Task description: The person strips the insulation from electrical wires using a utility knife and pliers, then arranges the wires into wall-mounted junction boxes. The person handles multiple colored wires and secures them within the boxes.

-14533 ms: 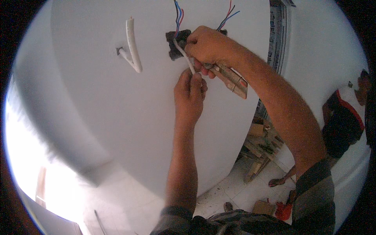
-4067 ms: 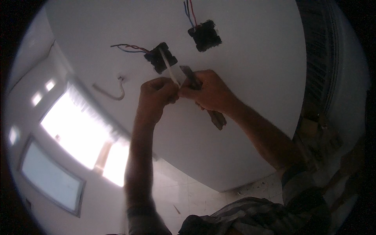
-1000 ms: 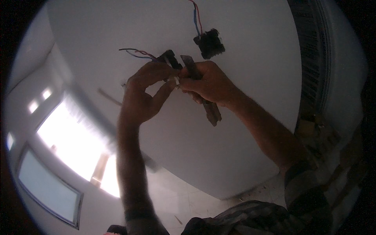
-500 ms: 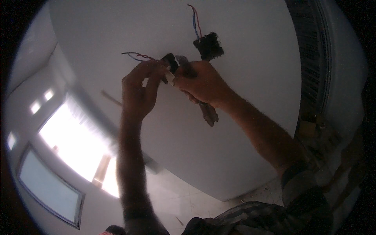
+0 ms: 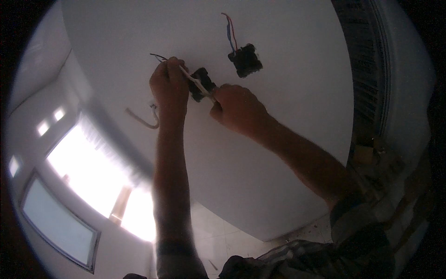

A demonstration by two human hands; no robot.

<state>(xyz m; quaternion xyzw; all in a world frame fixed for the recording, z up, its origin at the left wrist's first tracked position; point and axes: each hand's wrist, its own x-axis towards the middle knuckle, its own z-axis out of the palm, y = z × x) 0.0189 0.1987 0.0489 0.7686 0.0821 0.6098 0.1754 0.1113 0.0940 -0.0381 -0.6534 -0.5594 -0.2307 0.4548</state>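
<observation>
My left hand (image 5: 168, 83) is closed around thin wires, and their dark ends (image 5: 157, 56) stick out past its fingers on the left. A white cable (image 5: 197, 84) stretches from it to my right hand (image 5: 239, 109), whose fingers are closed on the cable's other part. Behind the cable, a dark square wall box (image 5: 200, 74) is set into the pale wall and partly covered. Up and to the right is a second dark wall box (image 5: 246, 61). Red and blue wires (image 5: 231, 31) rise from it. Whether my right hand also holds a tool is hidden.
The pale wall (image 5: 260, 172) fills the middle. A curved white cable piece (image 5: 141, 122) shows left of my left forearm. Bright windows (image 5: 93, 162) are at the left, a dark slatted panel (image 5: 362, 65) at the right. A small box (image 5: 364, 154) sits among clutter at the lower right.
My hands have moved apart, with the white cable now stretched between them. The dark, long tool seen in my right hand no longer shows. A curved cable piece has appeared by my left forearm.
</observation>
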